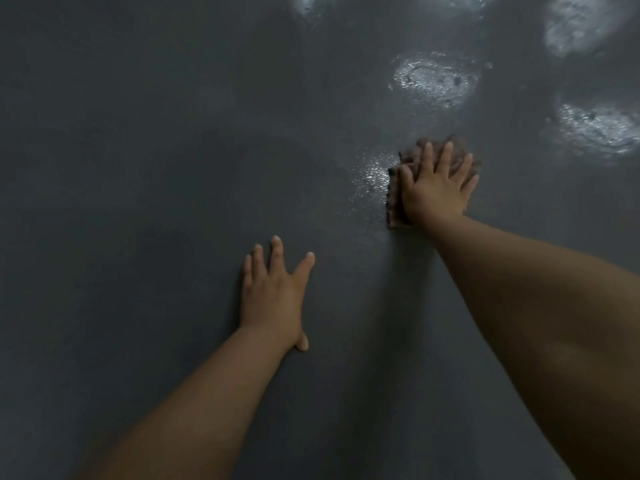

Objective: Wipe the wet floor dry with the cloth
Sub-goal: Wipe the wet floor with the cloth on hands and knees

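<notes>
Head view: your right hand (437, 188) pressed flat, fingers straight, on cloth (394, 202) beside wet sheen (370, 178). Left hand (273, 292) lay open on floor (138, 168). Puddles (433, 79) beyond: soaked cloth could smear, propping palm slip.

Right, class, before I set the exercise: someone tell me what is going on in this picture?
A person is on a dark grey floor, wiping it dry. The right hand presses flat on a brownish cloth, with a glistening wet streak just to its left. The left hand rests open on the floor, apparently as support. Several puddles are still unwiped farther off, the nearest one just beyond the cloth and others to the right.
</notes>
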The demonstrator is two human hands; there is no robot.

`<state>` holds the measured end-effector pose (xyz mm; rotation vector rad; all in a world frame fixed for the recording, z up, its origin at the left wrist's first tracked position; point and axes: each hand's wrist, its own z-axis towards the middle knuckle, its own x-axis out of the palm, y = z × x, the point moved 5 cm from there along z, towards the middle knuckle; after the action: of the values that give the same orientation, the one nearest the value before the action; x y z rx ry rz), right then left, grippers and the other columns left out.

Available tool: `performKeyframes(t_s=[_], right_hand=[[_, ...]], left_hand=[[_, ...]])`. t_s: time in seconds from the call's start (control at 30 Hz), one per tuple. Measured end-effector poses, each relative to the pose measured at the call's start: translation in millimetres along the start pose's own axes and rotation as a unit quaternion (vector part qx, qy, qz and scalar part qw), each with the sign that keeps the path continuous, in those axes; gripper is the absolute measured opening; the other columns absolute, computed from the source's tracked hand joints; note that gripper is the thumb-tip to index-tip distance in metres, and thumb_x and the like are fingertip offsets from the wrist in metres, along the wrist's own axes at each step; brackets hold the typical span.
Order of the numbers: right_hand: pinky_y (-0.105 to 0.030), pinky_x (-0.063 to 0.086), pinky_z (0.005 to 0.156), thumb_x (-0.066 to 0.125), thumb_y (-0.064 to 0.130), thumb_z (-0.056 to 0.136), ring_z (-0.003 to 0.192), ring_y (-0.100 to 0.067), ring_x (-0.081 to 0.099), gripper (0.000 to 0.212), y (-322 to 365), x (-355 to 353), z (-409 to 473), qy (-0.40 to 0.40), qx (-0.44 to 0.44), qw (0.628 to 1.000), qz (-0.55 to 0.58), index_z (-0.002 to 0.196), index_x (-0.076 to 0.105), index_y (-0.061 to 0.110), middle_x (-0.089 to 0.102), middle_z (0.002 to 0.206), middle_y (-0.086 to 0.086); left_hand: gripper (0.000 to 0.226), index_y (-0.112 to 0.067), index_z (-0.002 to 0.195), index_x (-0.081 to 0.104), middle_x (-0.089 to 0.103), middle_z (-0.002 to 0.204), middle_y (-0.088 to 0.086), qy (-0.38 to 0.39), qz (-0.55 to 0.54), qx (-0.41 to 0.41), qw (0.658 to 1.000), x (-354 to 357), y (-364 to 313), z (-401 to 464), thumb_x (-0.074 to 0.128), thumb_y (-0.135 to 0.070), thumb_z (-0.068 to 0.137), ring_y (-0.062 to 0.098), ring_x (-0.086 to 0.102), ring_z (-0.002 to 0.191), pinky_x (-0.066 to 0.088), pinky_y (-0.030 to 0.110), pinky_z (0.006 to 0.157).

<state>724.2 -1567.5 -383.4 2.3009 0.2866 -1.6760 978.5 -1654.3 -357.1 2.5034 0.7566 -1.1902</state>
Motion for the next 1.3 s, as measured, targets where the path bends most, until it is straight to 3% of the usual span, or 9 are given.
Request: performKeyframes(t_s=[0.17,0.27,0.53,0.7,0.83,1.0,1.1,1.2,1.3], right_hand=[[-0.051,-0.009,0.115,0.025,0.056,0.096,0.144,-0.034,-0.015,0.062,78.0,17.0,-42.5,0.017,-0.188,0.981,-0.034,0.151,0.005,0.035,-0.006,0.160,0.000],[-0.048,-0.010,0.115,0.028,0.055,0.096,0.145,-0.030,-0.015,0.061,99.0,32.9,-93.3,0.009,-0.233,0.972,-0.027,0.150,0.007,0.037,-0.004,0.160,0.002],[-0.041,-0.018,0.112,0.005,0.061,0.082,0.141,-0.023,-0.022,0.070,55.9,63.5,-190.8,0.037,-0.222,0.974,-0.023,0.149,0.000,0.039,-0.007,0.159,0.004],[-0.041,-0.013,0.113,0.005,0.065,0.083,0.144,-0.022,-0.016,0.069,23.0,55.1,-183.1,0.029,-0.176,0.984,-0.026,0.148,0.005,0.041,-0.006,0.159,0.001],[-0.051,-0.006,0.115,0.025,0.055,0.096,0.145,-0.026,-0.014,0.059,-4.4,37.3,-138.9,0.031,-0.055,0.998,-0.018,0.150,0.005,0.041,-0.010,0.159,-0.001],[-0.050,-0.008,0.115,0.023,0.050,0.099,0.144,-0.030,-0.017,0.060,20.8,41.7,-138.0,0.044,0.012,0.999,0.020,0.151,0.000,0.034,-0.015,0.159,-0.004],[-0.047,-0.009,0.116,0.022,0.050,0.099,0.144,-0.029,-0.018,0.058,74.5,51.0,-156.4,0.046,-0.118,0.992,-0.011,0.151,-0.002,0.035,-0.014,0.158,-0.003],[-0.045,-0.010,0.114,0.015,0.054,0.096,0.143,-0.028,-0.018,0.059,125.5,73.2,-206.6,0.080,-0.308,0.947,-0.048,0.151,0.003,0.036,-0.009,0.159,-0.002],[-0.051,0.007,0.116,0.023,0.052,0.091,0.142,-0.034,0.017,0.061,145.4,97.8,-282.9,0.082,-0.488,0.866,-0.076,0.145,0.035,0.028,0.030,0.153,-0.009]], left_hand=[[0.131,-0.036,0.148,-0.011,-0.023,0.154,0.016,0.002,-0.003,0.005,1.000,1.9,5.3,-1.8,0.084,-0.049,0.059,0.039,-0.012,0.143,-0.005,0.047,0.116],[0.134,-0.033,0.148,-0.018,-0.025,0.155,0.011,-0.010,0.005,-0.005,1.000,3.7,12.4,-5.7,0.080,-0.058,0.059,0.032,-0.014,0.144,-0.006,0.051,0.114],[0.116,-0.031,0.149,-0.012,-0.011,0.156,0.010,-0.069,-0.063,-0.049,0.994,15.1,20.8,-34.0,0.069,-0.060,0.071,0.029,-0.009,0.145,-0.005,0.049,0.115],[0.109,-0.031,0.150,-0.007,-0.011,0.156,0.009,-0.072,-0.075,-0.055,0.993,29.7,36.6,-51.7,0.062,-0.067,0.073,0.028,-0.009,0.145,-0.005,0.046,0.116],[0.117,-0.032,0.150,-0.006,-0.011,0.156,0.010,-0.057,-0.091,-0.078,0.991,38.9,55.6,-67.0,0.068,-0.067,0.067,0.028,-0.009,0.145,-0.003,0.044,0.117],[0.103,-0.029,0.150,-0.001,-0.004,0.157,0.006,-0.061,-0.139,-0.104,0.983,57.6,69.5,-85.3,0.058,-0.068,0.076,0.025,-0.002,0.145,0.002,0.040,0.118],[0.071,-0.020,0.150,0.015,0.016,0.156,0.003,-0.143,-0.208,-0.126,0.959,60.4,74.9,-93.2,0.047,-0.048,0.093,0.020,0.014,0.142,0.014,0.032,0.114],[0.055,-0.014,0.146,0.026,0.026,0.152,0.005,-0.193,-0.253,-0.164,0.934,60.0,86.6,-97.1,0.046,-0.026,0.096,0.022,0.025,0.138,0.018,0.028,0.110],[0.048,-0.012,0.141,0.036,0.031,0.149,0.008,-0.215,-0.284,-0.196,0.914,59.6,106.0,-97.1,0.046,-0.016,0.095,0.024,0.030,0.134,0.018,0.027,0.108]])
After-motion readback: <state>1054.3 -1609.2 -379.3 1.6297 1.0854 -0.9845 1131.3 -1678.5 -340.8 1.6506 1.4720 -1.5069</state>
